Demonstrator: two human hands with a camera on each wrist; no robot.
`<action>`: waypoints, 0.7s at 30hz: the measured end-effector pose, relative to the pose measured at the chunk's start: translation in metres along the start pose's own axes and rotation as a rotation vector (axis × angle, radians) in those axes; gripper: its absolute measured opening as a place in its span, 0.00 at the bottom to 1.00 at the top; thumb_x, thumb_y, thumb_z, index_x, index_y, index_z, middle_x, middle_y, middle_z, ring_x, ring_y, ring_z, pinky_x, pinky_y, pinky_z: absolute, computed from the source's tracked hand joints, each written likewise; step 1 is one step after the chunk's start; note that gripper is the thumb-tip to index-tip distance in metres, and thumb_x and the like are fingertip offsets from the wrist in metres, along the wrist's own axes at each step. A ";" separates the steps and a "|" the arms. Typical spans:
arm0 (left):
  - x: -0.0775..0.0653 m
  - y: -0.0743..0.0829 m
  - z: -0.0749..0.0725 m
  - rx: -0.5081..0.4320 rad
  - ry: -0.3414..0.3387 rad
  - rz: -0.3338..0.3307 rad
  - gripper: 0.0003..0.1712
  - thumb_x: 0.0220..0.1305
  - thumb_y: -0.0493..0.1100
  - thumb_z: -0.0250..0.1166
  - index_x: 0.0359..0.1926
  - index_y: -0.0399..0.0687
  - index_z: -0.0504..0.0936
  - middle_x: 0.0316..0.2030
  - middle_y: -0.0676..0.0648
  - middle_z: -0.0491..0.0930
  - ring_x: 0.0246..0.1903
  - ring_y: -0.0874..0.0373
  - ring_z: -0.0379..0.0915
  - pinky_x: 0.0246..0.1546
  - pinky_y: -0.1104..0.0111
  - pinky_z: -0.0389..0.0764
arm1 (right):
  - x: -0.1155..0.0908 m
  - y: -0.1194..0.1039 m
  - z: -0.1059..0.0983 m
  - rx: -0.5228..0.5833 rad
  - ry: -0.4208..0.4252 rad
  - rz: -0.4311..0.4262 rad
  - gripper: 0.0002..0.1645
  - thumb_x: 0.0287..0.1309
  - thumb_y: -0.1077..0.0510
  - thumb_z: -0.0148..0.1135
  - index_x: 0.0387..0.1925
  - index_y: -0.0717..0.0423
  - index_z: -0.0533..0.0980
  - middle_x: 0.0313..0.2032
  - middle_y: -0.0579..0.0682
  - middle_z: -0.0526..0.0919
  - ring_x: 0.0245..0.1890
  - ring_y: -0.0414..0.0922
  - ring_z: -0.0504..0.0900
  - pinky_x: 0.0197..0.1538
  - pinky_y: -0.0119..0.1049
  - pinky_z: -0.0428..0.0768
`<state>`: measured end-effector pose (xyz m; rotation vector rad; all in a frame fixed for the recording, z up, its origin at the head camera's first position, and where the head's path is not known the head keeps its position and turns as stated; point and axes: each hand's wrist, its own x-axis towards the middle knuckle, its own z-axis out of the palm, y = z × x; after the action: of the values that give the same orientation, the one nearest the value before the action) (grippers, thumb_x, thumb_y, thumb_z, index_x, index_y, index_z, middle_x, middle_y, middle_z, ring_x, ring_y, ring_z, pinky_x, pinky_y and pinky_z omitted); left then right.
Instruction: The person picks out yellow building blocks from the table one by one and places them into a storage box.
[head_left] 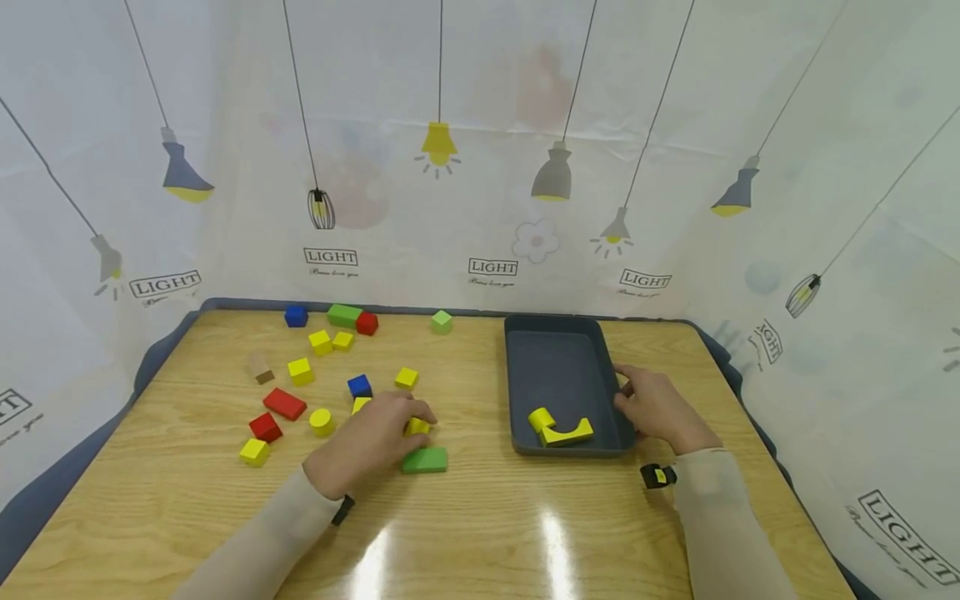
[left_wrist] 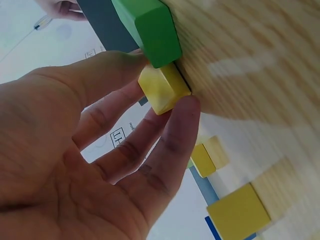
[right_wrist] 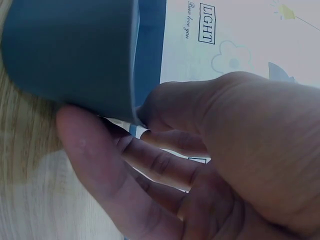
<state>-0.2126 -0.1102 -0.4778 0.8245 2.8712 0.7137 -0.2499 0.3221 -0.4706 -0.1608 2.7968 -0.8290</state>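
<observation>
Left hand (head_left: 375, 437) grip narrowed to block width, thumb and fingertips pinching a yellow block (left_wrist: 162, 87) right beside a green block (head_left: 424, 460) on the desk (head_left: 465, 533), left of the dark tray (head_left: 558, 367). Right hand (head_left: 660, 408) grip curled on the tray's right side, thumb at the rim, a finger against the outer wall; a yellow cylinder (head_left: 540, 418) and yellow arch (head_left: 567, 435) lie in its near end, other loose blocks (head_left: 285, 403) scattered across the desk's left half
</observation>
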 end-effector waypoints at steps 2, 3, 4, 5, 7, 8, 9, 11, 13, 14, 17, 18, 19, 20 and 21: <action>0.000 -0.001 0.000 -0.011 -0.003 -0.001 0.10 0.63 0.44 0.72 0.46 0.52 0.87 0.43 0.53 0.83 0.40 0.58 0.76 0.41 0.66 0.79 | 0.000 0.000 0.000 -0.005 0.000 -0.005 0.36 0.70 0.64 0.54 0.76 0.60 0.56 0.49 0.64 0.80 0.25 0.48 0.82 0.21 0.39 0.82; 0.000 -0.001 0.000 -0.015 -0.005 -0.003 0.10 0.63 0.44 0.72 0.46 0.52 0.87 0.43 0.53 0.83 0.40 0.58 0.76 0.41 0.66 0.79 | 0.000 0.000 0.000 -0.005 0.001 -0.004 0.36 0.70 0.64 0.54 0.76 0.60 0.56 0.49 0.64 0.80 0.25 0.48 0.82 0.21 0.39 0.82; 0.001 -0.001 0.000 -0.018 -0.006 -0.003 0.10 0.63 0.44 0.72 0.46 0.52 0.87 0.43 0.53 0.82 0.40 0.57 0.76 0.41 0.66 0.79 | 0.000 0.000 0.000 -0.006 0.004 -0.001 0.36 0.70 0.64 0.54 0.76 0.59 0.56 0.49 0.63 0.80 0.25 0.48 0.82 0.21 0.39 0.82; 0.001 -0.001 0.000 -0.020 -0.008 -0.005 0.11 0.63 0.44 0.72 0.46 0.51 0.87 0.43 0.53 0.82 0.40 0.57 0.76 0.41 0.66 0.79 | 0.000 0.000 0.000 -0.007 0.004 -0.005 0.36 0.70 0.64 0.54 0.76 0.60 0.56 0.49 0.64 0.80 0.25 0.48 0.82 0.21 0.39 0.82; 0.001 -0.001 0.000 -0.022 -0.010 -0.010 0.12 0.62 0.45 0.73 0.46 0.51 0.87 0.43 0.53 0.82 0.39 0.57 0.75 0.41 0.67 0.78 | 0.000 0.000 -0.001 -0.007 0.003 -0.010 0.36 0.70 0.64 0.54 0.76 0.61 0.56 0.48 0.64 0.80 0.26 0.48 0.82 0.21 0.38 0.82; 0.001 -0.002 0.000 -0.022 -0.010 -0.012 0.12 0.62 0.46 0.73 0.46 0.51 0.86 0.43 0.53 0.81 0.39 0.57 0.75 0.40 0.67 0.78 | 0.000 0.000 -0.001 -0.004 0.004 -0.009 0.36 0.70 0.64 0.54 0.76 0.61 0.56 0.48 0.64 0.80 0.26 0.48 0.82 0.21 0.38 0.82; 0.002 -0.002 0.000 -0.022 -0.010 -0.016 0.13 0.62 0.46 0.74 0.47 0.51 0.86 0.43 0.54 0.81 0.39 0.57 0.75 0.40 0.67 0.78 | 0.000 0.000 -0.001 -0.001 0.004 -0.007 0.36 0.70 0.64 0.54 0.76 0.60 0.56 0.49 0.64 0.80 0.27 0.48 0.82 0.21 0.38 0.82; 0.002 -0.003 0.001 -0.023 -0.011 -0.022 0.14 0.61 0.47 0.74 0.47 0.52 0.86 0.42 0.54 0.80 0.38 0.57 0.74 0.39 0.68 0.77 | -0.001 -0.001 -0.001 0.003 0.002 -0.006 0.36 0.70 0.64 0.54 0.76 0.60 0.56 0.49 0.64 0.80 0.27 0.48 0.83 0.21 0.38 0.82; 0.003 -0.004 0.002 -0.023 -0.010 -0.026 0.14 0.61 0.47 0.75 0.47 0.52 0.86 0.41 0.54 0.80 0.37 0.57 0.73 0.37 0.68 0.77 | -0.002 -0.002 -0.002 0.002 0.003 -0.004 0.36 0.70 0.64 0.54 0.76 0.60 0.56 0.49 0.64 0.80 0.28 0.48 0.83 0.21 0.37 0.82; 0.003 -0.004 0.002 -0.022 -0.010 -0.030 0.14 0.61 0.47 0.75 0.47 0.52 0.86 0.41 0.54 0.79 0.36 0.58 0.73 0.37 0.69 0.77 | -0.002 -0.003 -0.002 0.003 0.005 -0.002 0.36 0.70 0.64 0.54 0.76 0.60 0.56 0.49 0.64 0.80 0.28 0.48 0.83 0.21 0.37 0.82; 0.003 -0.004 0.003 -0.011 -0.007 -0.034 0.14 0.60 0.47 0.75 0.46 0.52 0.86 0.39 0.54 0.79 0.35 0.59 0.71 0.35 0.69 0.76 | -0.002 -0.003 -0.002 -0.002 0.005 -0.008 0.36 0.70 0.65 0.54 0.76 0.61 0.56 0.49 0.64 0.80 0.26 0.48 0.82 0.21 0.38 0.82; 0.003 -0.004 0.003 -0.007 -0.004 -0.034 0.14 0.60 0.46 0.75 0.46 0.52 0.86 0.39 0.54 0.79 0.34 0.60 0.70 0.35 0.69 0.76 | -0.002 -0.003 -0.002 -0.002 0.005 -0.010 0.36 0.70 0.65 0.54 0.75 0.61 0.57 0.49 0.64 0.80 0.26 0.48 0.82 0.21 0.38 0.82; 0.003 -0.004 0.003 -0.003 0.000 -0.034 0.13 0.60 0.46 0.75 0.46 0.52 0.86 0.38 0.54 0.78 0.34 0.60 0.70 0.35 0.70 0.76 | -0.002 -0.003 -0.002 -0.003 0.004 -0.011 0.36 0.70 0.65 0.54 0.75 0.61 0.57 0.48 0.64 0.80 0.26 0.48 0.82 0.21 0.38 0.82; 0.003 -0.004 0.003 0.000 0.004 -0.034 0.13 0.60 0.46 0.74 0.46 0.52 0.86 0.38 0.54 0.78 0.34 0.60 0.70 0.35 0.70 0.76 | -0.002 -0.003 -0.002 -0.005 0.004 -0.013 0.35 0.70 0.65 0.54 0.75 0.61 0.57 0.48 0.64 0.80 0.25 0.48 0.82 0.21 0.38 0.82; 0.003 -0.004 0.003 0.004 0.009 -0.032 0.13 0.60 0.45 0.74 0.46 0.52 0.86 0.38 0.54 0.78 0.34 0.60 0.70 0.35 0.70 0.76 | -0.002 -0.003 -0.002 -0.006 0.005 -0.014 0.35 0.70 0.65 0.54 0.75 0.61 0.57 0.48 0.64 0.80 0.25 0.48 0.82 0.21 0.38 0.82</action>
<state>-0.2166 -0.1102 -0.4825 0.7754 2.8874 0.7103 -0.2481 0.3208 -0.4671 -0.1799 2.8061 -0.8253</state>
